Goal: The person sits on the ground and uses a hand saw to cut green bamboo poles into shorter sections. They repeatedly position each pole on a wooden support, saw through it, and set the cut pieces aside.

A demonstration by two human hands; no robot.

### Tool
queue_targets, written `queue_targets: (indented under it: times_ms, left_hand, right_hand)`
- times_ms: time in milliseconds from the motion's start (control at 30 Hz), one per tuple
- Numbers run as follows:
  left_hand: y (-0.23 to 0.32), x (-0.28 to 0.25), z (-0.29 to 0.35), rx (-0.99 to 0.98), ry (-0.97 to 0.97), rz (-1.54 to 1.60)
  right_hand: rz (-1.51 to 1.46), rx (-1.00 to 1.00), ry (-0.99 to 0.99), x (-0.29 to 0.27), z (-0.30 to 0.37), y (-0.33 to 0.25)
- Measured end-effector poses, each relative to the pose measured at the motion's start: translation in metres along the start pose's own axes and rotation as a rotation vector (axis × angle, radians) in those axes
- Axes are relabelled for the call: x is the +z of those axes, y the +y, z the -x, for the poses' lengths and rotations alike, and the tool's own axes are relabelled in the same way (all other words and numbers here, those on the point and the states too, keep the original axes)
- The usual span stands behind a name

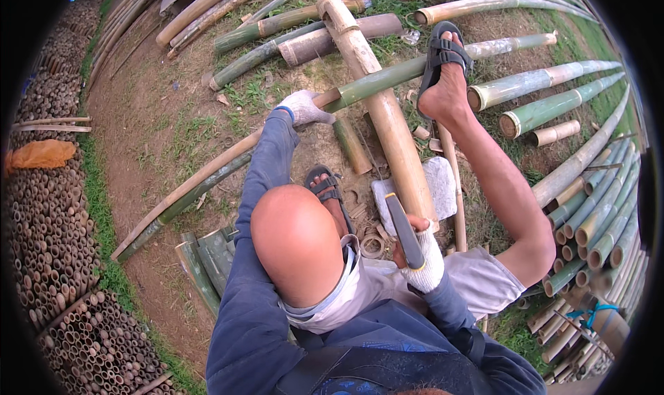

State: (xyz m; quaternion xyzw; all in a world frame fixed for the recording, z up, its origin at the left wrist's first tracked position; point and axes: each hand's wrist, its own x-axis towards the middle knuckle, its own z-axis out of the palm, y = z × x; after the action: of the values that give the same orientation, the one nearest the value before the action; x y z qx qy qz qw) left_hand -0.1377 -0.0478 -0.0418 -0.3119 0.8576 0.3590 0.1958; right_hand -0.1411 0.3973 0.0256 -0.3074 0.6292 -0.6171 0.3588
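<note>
My left hand (304, 109), in a white knit glove, is closed around a long bamboo pole (380, 81) left of its middle. The pole is green toward the right, with a brown strip running to the lower left. It lies across a thick pale bamboo log (387, 129), and my sandalled right foot (448, 73) presses on it. Near my lap, my gloved right hand (423, 260) grips a flat grey tool with a yellowish edge (404, 230). The tool tilts up and left, apart from the pole; its exact kind is unclear.
A white stone block (443, 181) sits beside the log's near end. A short green bamboo piece (353, 145) lies left of the log. Several bamboo poles (553, 105) lie at right, with a stack (609, 215) below. Cut bamboo tubes (55, 257) line the left.
</note>
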Motion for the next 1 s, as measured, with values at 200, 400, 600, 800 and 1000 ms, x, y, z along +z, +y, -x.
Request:
queue_targets:
  times_ms: [200, 400, 600, 800, 1000]
  left_hand:
    - [0.004, 0.011, 0.008, -0.003, 0.111, -0.065]
    - [-0.017, -0.012, 0.019, 0.114, 0.253, 0.153]
    - [0.012, 0.023, 0.046, 0.11, 0.45, -0.084]
    - [0.038, 0.053, 0.041, -0.033, 0.573, -0.263]
    - [0.031, 0.036, 0.041, 0.037, 0.474, -0.278]
  right_hand:
    - [0.198, -0.257, 0.018, 0.037, -0.183, 0.042]
    - [0.389, -0.32, 0.055, 0.02, -0.17, 0.068]
    - [0.256, -0.219, 0.181, 0.034, -0.164, 0.077]
    - [0.281, -0.33, 0.159, 0.036, -0.175, 0.067]
    - [0.241, -0.165, 0.11, 0.016, -0.053, 0.034]
